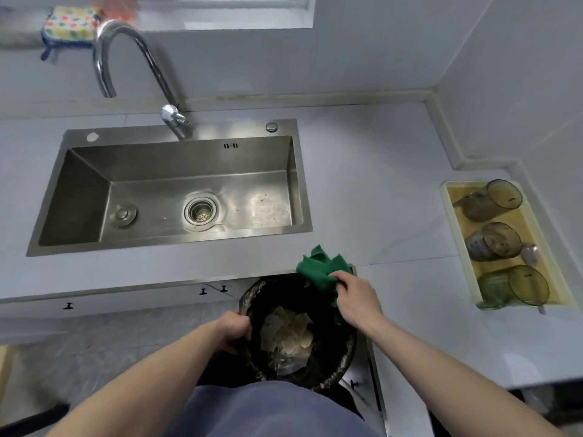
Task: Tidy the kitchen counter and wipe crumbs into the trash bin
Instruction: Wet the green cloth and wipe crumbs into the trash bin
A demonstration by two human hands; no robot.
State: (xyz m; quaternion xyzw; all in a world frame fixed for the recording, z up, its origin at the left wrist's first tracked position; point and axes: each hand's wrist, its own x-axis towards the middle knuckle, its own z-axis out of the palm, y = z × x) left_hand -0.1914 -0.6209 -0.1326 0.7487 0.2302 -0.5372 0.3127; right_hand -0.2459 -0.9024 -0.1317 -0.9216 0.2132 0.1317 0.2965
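A black trash bin (342, 351) lined with a dark bag is held up against the inner corner of the grey counter (372, 200). Crumpled paper scraps lie inside it. My left hand (235, 329) grips the bin's left rim. My right hand (355, 298) holds a crumpled green cloth (321, 268) at the counter's edge, right above the bin's far rim. Part of the cloth hangs over the bin opening.
A steel sink (82, 197) with a curved faucet (126, 55) fills the left of the counter. A yellow tray (454, 212) at the right holds three tinted glass cups lying on their sides. A patterned sponge (71, 25) rests on the window ledge.
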